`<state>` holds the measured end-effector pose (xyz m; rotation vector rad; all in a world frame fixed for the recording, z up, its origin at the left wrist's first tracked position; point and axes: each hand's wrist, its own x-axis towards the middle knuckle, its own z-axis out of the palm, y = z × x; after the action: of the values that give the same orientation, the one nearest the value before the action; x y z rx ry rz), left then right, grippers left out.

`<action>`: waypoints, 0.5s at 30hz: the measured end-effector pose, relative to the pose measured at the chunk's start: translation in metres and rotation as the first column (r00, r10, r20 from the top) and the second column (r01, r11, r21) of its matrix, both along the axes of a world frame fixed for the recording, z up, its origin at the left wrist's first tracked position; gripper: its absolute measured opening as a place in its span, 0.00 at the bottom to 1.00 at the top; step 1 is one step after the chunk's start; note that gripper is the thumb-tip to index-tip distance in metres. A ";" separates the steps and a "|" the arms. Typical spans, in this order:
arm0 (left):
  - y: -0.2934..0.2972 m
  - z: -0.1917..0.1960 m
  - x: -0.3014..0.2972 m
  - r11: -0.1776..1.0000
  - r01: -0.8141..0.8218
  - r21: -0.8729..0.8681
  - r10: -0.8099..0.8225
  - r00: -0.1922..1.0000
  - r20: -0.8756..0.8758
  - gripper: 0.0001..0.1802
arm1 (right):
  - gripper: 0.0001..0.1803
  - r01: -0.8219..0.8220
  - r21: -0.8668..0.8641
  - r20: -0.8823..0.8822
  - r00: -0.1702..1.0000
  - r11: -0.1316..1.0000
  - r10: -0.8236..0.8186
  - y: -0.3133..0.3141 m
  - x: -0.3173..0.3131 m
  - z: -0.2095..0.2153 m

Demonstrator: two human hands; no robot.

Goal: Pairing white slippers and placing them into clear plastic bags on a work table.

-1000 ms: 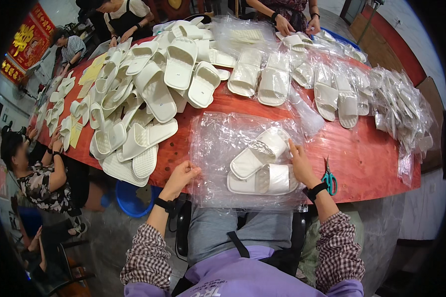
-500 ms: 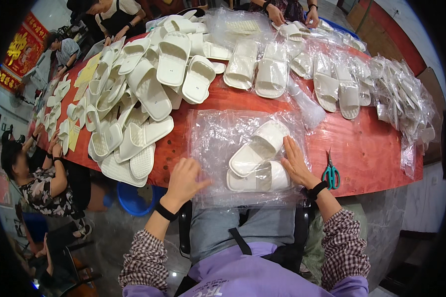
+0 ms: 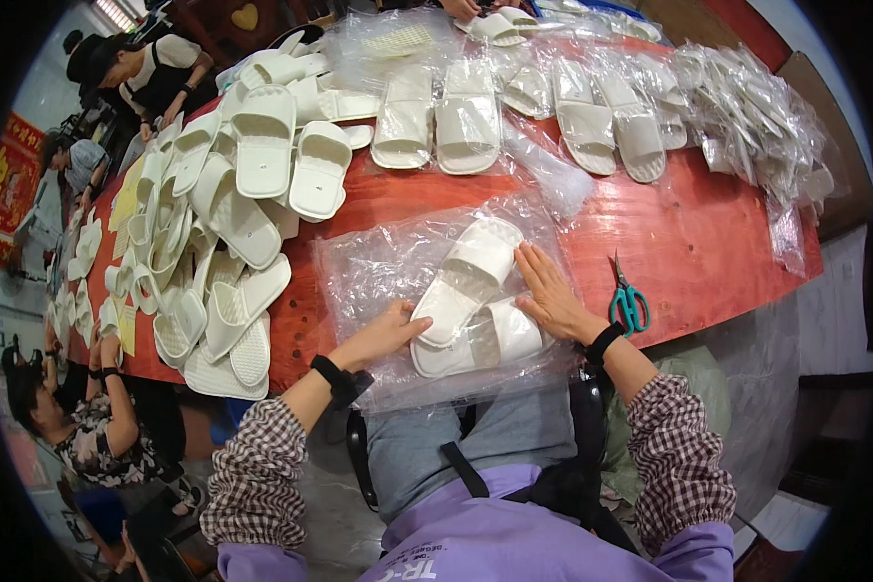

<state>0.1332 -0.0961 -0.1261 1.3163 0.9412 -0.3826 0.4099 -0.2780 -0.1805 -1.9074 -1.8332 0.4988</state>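
Note:
Two white open-toe slippers lie in front of me, in or on a clear plastic bag; I cannot tell whether film covers both. The upper slipper is slanted and partly overlaps the lower slipper. My left hand rests at the left ends of the slippers, its thumb and fingers apart and touching their edge. On the other side, my right hand lies with fingers stretched flat along the right side of the pair. Neither hand grips anything.
Teal-handled scissors lie right of my right hand. A heap of loose white slippers covers the left of the red table. Bagged slippers line the far side, with a bagged pile at far right. Several people work around the table.
My left hand has moved right, from the bag's left edge to the slippers. My right hand stays flat beside the pair. The whole view has shifted and tilted slightly.

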 end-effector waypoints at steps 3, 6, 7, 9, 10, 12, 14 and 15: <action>-0.006 -0.037 -0.002 0.953 0.094 0.288 -0.148 0.974 0.173 0.35 | 0.42 -0.005 -0.010 0.045 0.999 1.000 0.005 0.005 0.000 0.001; -0.017 -0.020 -0.005 0.950 -0.028 0.311 -0.066 0.955 0.290 0.32 | 0.42 -0.017 -0.002 0.042 0.999 1.000 0.017 0.008 -0.002 -0.003; -0.016 -0.019 -0.014 0.945 -0.050 0.324 -0.046 0.958 0.283 0.32 | 0.42 -0.016 -0.029 0.062 0.998 0.999 0.018 0.010 -0.006 -0.004; -0.013 -0.018 -0.044 0.888 -0.133 0.439 0.010 0.963 0.271 0.30 | 0.43 -0.002 -0.109 0.158 0.987 0.994 0.019 0.014 -0.015 0.000; -0.013 -0.016 -0.061 0.870 -0.159 0.467 0.040 0.966 0.254 0.30 | 0.44 0.000 -0.111 0.215 0.976 0.994 0.024 0.015 -0.018 0.008; -0.012 -0.023 -0.091 0.805 -0.335 0.490 0.174 0.922 0.345 0.28 | 0.49 0.021 -0.117 0.229 0.973 0.993 0.006 0.006 -0.015 0.011; -0.010 -0.018 -0.137 0.767 -0.435 0.471 0.279 0.888 0.367 0.26 | 0.52 0.039 -0.138 0.230 0.973 0.990 -0.006 0.005 -0.017 0.019; -0.012 -0.012 -0.159 0.699 -0.512 0.499 0.350 0.854 0.386 0.25 | 0.53 0.027 -0.131 0.245 0.969 0.991 0.006 0.002 -0.014 0.018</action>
<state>-0.0254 -0.1082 -0.1385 1.5868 1.1535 0.5016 0.3954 -0.2758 -0.1624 -2.1504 -1.9850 0.4061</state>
